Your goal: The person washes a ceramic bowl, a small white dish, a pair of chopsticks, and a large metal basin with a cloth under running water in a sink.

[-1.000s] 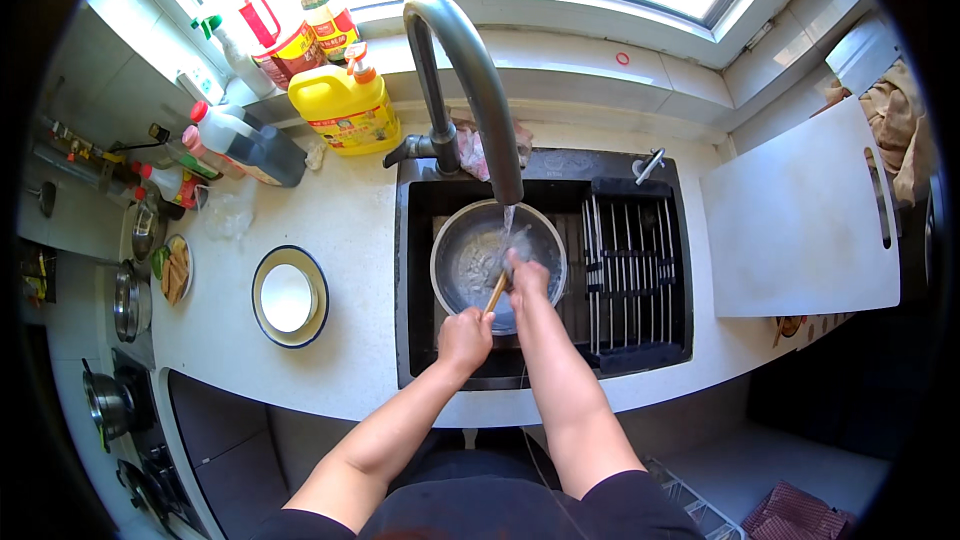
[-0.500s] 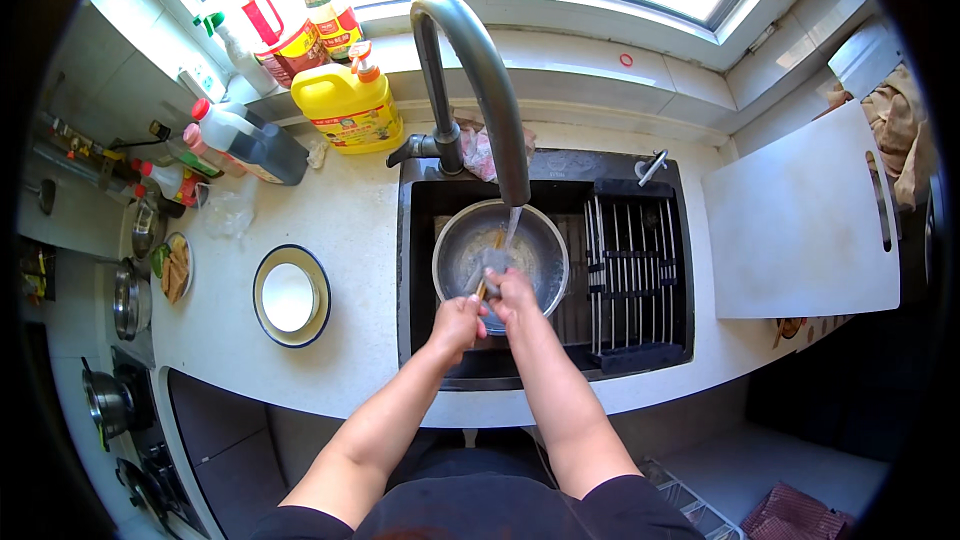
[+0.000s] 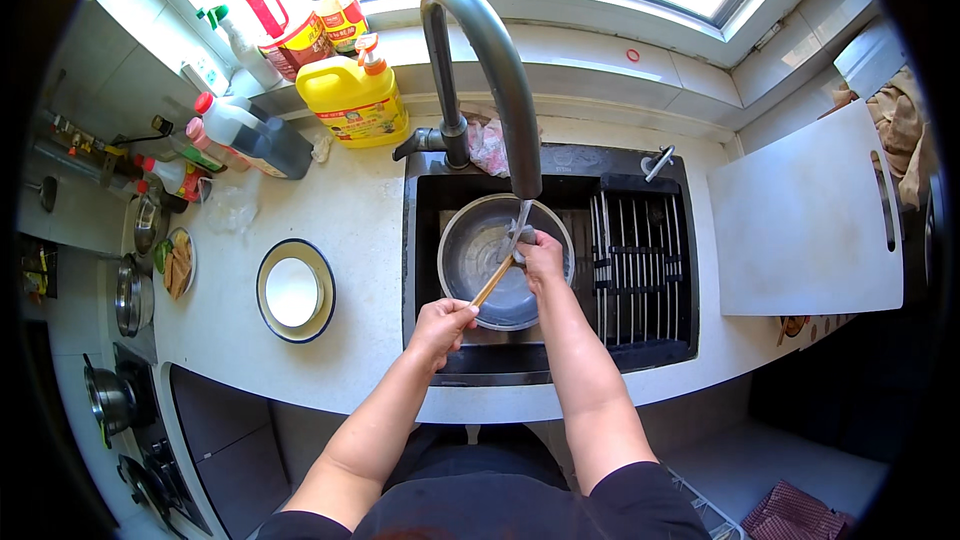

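Our left hand [image 3: 440, 330] is clamped on the lower end of the wooden chopsticks [image 3: 492, 283], and our right hand [image 3: 543, 258] grips a grey cloth [image 3: 523, 234] at their upper end. The chopsticks slant over the metal bowl [image 3: 457, 252], which sits in the dark sink [image 3: 424, 230] beneath the faucet [image 3: 515, 120]; a thin stream of water [image 3: 523, 210] falls beside the cloth. How many sticks we hold is too small to tell.

We judge the chopsticks light and stiff, probably slippery where wet, so a firm pinch on the end clear of the water seems the surest hold. The cloth looks soft and pliable, best bunched between fingers and thumb. The bowl seems rigid; its rim would offer the best purchase.
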A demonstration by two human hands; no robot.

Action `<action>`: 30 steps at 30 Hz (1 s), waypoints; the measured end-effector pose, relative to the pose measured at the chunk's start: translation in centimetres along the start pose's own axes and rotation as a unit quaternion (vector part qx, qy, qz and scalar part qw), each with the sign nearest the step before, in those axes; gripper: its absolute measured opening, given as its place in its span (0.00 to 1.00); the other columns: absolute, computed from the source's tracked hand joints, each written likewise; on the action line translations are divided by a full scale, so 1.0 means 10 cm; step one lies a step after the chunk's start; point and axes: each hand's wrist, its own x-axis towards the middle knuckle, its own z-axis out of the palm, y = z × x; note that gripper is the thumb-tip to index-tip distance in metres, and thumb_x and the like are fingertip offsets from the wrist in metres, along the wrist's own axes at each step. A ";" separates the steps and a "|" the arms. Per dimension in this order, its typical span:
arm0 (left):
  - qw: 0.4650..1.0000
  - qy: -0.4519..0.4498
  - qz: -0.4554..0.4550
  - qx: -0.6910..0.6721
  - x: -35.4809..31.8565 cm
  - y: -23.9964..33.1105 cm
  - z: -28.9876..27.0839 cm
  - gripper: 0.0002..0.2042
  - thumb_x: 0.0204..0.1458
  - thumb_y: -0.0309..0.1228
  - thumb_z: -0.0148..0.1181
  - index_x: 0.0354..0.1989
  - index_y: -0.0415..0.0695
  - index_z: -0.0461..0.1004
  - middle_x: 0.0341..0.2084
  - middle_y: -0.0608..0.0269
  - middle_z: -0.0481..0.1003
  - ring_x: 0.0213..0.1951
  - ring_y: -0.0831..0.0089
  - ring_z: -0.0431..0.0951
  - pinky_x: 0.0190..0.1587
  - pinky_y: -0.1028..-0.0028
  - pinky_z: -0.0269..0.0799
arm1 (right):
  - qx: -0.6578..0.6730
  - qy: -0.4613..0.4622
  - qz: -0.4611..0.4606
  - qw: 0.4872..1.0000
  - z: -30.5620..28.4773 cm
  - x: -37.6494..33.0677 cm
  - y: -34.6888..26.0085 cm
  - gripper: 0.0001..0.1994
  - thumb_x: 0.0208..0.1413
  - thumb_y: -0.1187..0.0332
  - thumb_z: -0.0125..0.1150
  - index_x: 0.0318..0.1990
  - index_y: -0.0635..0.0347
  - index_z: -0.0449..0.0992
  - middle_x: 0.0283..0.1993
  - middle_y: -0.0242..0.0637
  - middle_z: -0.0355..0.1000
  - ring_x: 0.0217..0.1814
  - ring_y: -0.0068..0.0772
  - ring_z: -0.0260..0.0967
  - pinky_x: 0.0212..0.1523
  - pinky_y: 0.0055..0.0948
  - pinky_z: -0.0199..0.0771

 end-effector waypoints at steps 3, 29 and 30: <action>0.994 0.032 0.051 0.088 0.05 -0.13 0.01 0.10 0.54 0.33 0.53 0.29 0.39 0.71 0.15 0.66 0.70 0.08 0.83 0.58 0.11 0.82 0.54 | -0.052 0.044 -0.066 0.996 0.03 0.00 -0.01 0.06 0.45 0.79 0.59 0.32 0.64 0.77 0.30 0.30 0.73 0.29 0.21 0.67 0.33 0.22 0.66; 0.996 0.021 -0.052 -0.067 0.18 0.03 0.36 0.16 0.60 0.40 0.39 0.27 0.43 0.67 0.10 0.72 0.60 0.07 0.84 0.52 0.07 0.83 0.47 | 0.173 0.054 0.161 0.970 0.40 -0.71 -0.04 0.05 0.49 0.77 0.60 0.32 0.60 0.69 0.28 0.36 0.70 0.26 0.32 0.68 0.24 0.31 0.69; 0.992 -0.006 -0.059 -0.112 0.28 0.02 0.28 0.16 0.60 0.40 0.39 0.27 0.43 0.66 0.09 0.72 0.60 0.07 0.84 0.53 0.08 0.83 0.47 | 0.172 0.028 0.169 0.970 0.47 -0.82 -0.06 0.06 0.49 0.77 0.60 0.32 0.59 0.68 0.28 0.37 0.69 0.26 0.33 0.69 0.23 0.31 0.69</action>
